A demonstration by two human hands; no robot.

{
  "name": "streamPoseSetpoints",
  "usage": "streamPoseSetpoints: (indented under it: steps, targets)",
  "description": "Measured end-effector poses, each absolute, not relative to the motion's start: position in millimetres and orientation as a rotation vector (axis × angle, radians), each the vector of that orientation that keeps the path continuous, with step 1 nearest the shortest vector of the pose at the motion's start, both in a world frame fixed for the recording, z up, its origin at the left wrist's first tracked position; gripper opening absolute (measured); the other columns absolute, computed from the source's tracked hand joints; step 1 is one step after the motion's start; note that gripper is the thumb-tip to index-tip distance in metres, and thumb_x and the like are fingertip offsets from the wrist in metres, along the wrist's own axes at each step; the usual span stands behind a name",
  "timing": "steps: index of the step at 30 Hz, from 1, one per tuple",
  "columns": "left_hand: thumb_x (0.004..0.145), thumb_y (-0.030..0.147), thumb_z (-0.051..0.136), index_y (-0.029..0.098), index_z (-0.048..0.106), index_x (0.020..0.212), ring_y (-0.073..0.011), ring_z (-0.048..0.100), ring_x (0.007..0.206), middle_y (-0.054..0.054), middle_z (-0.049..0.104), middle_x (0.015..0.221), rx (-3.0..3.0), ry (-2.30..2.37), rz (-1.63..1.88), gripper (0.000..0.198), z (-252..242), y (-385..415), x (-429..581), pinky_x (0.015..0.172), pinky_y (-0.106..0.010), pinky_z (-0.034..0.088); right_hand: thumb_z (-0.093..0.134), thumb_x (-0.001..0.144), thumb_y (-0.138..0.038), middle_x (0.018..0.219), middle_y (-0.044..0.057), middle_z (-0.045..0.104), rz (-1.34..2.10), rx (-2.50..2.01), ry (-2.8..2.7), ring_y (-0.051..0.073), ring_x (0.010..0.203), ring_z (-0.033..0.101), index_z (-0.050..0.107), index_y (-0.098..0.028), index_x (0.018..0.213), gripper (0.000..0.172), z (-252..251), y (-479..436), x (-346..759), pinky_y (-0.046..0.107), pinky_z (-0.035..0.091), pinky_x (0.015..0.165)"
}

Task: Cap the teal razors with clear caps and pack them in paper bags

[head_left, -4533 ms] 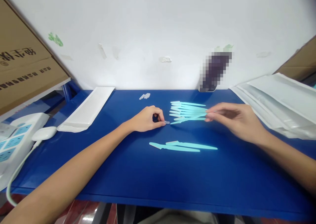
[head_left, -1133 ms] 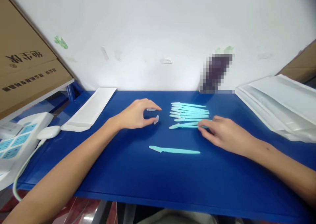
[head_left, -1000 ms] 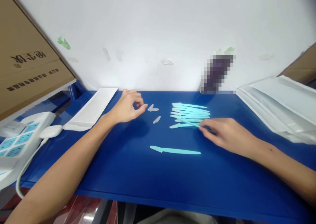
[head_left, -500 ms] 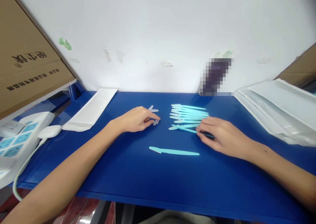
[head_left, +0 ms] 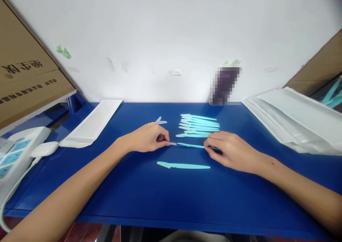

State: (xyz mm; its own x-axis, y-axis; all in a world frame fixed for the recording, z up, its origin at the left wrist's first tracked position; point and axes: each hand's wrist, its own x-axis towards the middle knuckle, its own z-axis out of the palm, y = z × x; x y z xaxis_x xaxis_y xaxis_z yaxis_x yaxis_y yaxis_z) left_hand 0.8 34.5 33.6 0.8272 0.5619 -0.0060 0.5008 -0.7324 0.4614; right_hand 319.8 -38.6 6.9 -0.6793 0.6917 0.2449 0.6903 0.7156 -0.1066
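My left hand (head_left: 152, 138) pinches a small clear blade cap (head_left: 173, 143) between thumb and fingertips. In my right hand (head_left: 227, 147) is a turquoise eyebrow razor (head_left: 191, 146), its blade end pointing left at the cap; tip and cap are very close, and I cannot tell whether they touch. Behind my right hand, several capped eyebrow razors (head_left: 199, 124) lie side by side in a row. Nearer to me, one single eyebrow razor (head_left: 184, 165) lies by itself. A few loose clear caps (head_left: 161, 121) rest just beyond my left hand.
Everything lies on a blue table (head_left: 139, 192) against a white wall. On the left are a flat white packet (head_left: 92, 122), a power strip (head_left: 18, 153) with a white charger (head_left: 45, 149), and a cardboard box (head_left: 29, 67). White plastic bags (head_left: 299, 124) lie on the right. A pixelated dark patch (head_left: 226, 85) covers part of the wall.
My left hand has brought the clear cap nearer to me and toward the razor. The razor in my right hand has moved off the row, nearer to me. The view has shifted slightly.
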Motion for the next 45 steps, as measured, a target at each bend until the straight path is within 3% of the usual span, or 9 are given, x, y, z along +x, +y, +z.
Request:
streamPoseSetpoints:
  steps: [5,11,17,24,30,33,38,41,45]
  targets:
    - [0.098,0.036,0.065,0.023,0.081,0.088,-0.0120,0.056,0.057,0.002,0.069,0.066,2.565,0.788,0.218,0.023,33.8,30.0,2.9,0.070,-0.029,0.048,0.049,0.100,-0.019,0.083,0.003,0.069,0.124,-1.120,-2.663,0.017,0.072,0.063,0.064,-0.020,0.091,0.018,12.0,-39.0,320.8,0.032,0.047,0.070]
    - [0.097,0.040,0.065,0.020,0.079,0.088,-0.0095,0.048,0.047,0.004,0.059,0.054,2.402,0.874,0.208,0.026,30.1,26.3,8.0,0.053,-0.025,0.040,0.047,0.100,-0.019,0.078,0.001,0.068,0.183,-1.186,-2.664,0.016,0.065,0.061,0.059,-0.022,0.091,0.016,18.7,-37.8,327.5,0.031,0.043,0.066]
    - [0.097,0.037,0.064,0.018,0.078,0.092,-0.0092,0.053,0.049,0.003,0.064,0.058,2.345,0.887,0.249,0.024,23.0,24.2,12.3,0.054,-0.023,0.043,0.043,0.103,-0.021,0.075,0.000,0.066,0.208,-1.187,-2.686,0.016,0.061,0.060,0.058,-0.022,0.092,0.018,22.6,-38.7,328.4,0.030,0.040,0.061]
    - [0.101,0.030,0.058,0.017,0.076,0.096,-0.0094,0.051,0.051,0.001,0.066,0.066,2.525,0.783,0.276,0.023,18.1,22.4,16.3,0.055,-0.024,0.038,0.040,0.108,-0.031,0.093,0.006,0.073,0.132,-1.099,-2.642,0.019,0.075,0.069,0.066,-0.020,0.107,0.029,18.4,-38.1,328.3,0.032,0.048,0.069]
    - [0.101,0.037,0.059,0.016,0.070,0.076,-0.0159,0.059,0.071,-0.003,0.067,0.076,2.767,0.771,0.417,0.035,15.2,22.3,16.8,0.073,-0.030,0.045,0.040,0.109,-0.035,0.097,0.007,0.076,0.115,-1.098,-2.661,0.020,0.078,0.071,0.072,-0.021,0.108,0.035,15.2,-36.6,331.6,0.032,0.051,0.072]
    - [0.101,0.038,0.059,0.017,0.068,0.070,-0.0154,0.057,0.068,-0.001,0.065,0.069,2.745,0.850,0.419,0.039,17.2,23.7,15.9,0.081,-0.035,0.046,0.041,0.108,-0.035,0.098,0.007,0.078,0.096,-1.137,-2.652,0.020,0.077,0.072,0.071,-0.022,0.112,0.033,16.1,-36.6,332.1,0.032,0.050,0.069]
    - [0.098,0.044,0.065,0.016,0.070,0.088,-0.0120,0.051,0.051,0.004,0.057,0.056,2.571,0.991,0.328,0.031,19.9,19.2,19.1,0.056,-0.026,0.038,0.038,0.109,-0.033,0.087,0.005,0.074,0.041,-1.191,-2.649,0.019,0.071,0.069,0.067,-0.020,0.106,0.032,19.8,-36.5,331.7,0.032,0.047,0.065]
    - [0.094,0.042,0.072,0.016,0.069,0.089,-0.0130,0.056,0.056,0.002,0.064,0.065,2.688,0.958,0.309,0.027,17.7,16.3,21.9,0.056,-0.026,0.037,0.039,0.108,-0.031,0.087,0.004,0.072,0.022,-1.179,-2.635,0.018,0.071,0.068,0.066,-0.020,0.103,0.030,19.5,-36.2,332.0,0.032,0.046,0.066]
    - [0.100,0.030,0.062,0.018,0.072,0.090,-0.0163,0.065,0.065,-0.002,0.073,0.080,2.923,0.894,0.280,0.019,14.7,15.9,22.7,0.057,-0.027,0.036,0.039,0.109,-0.031,0.090,0.005,0.071,0.023,-1.163,-2.637,0.018,0.073,0.068,0.067,-0.019,0.105,0.031,17.8,-35.7,332.5,0.031,0.046,0.067]
